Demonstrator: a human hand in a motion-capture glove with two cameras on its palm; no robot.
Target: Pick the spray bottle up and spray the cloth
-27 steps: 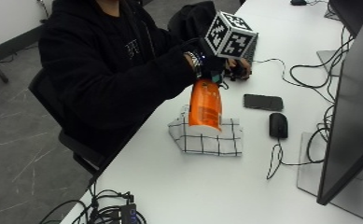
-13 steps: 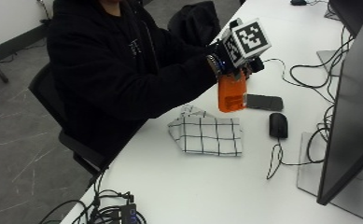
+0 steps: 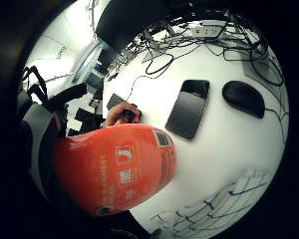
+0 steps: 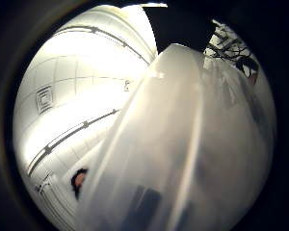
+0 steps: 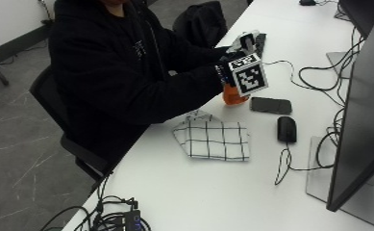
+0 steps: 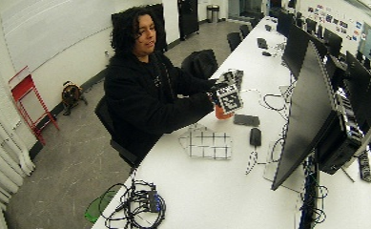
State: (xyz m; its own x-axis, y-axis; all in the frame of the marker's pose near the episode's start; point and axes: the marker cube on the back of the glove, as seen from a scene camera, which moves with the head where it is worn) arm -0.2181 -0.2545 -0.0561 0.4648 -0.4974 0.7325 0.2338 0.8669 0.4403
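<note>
One gloved right hand (image 5: 232,72) grips an orange plastic spray bottle (image 5: 234,96) upright, raised above the white table (image 5: 193,192) beside a black phone (image 5: 271,105). The white checked cloth (image 5: 213,140) lies nearer the person, so spray fired now would likely wet phone or table instead.

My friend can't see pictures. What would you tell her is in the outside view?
A seated person's gloved right hand holds an orange spray bottle at the far edge of a white table. A white checked cloth lies flat nearer the camera, apart from the bottle. Beside them lie a black phone and a black mouse.
</note>
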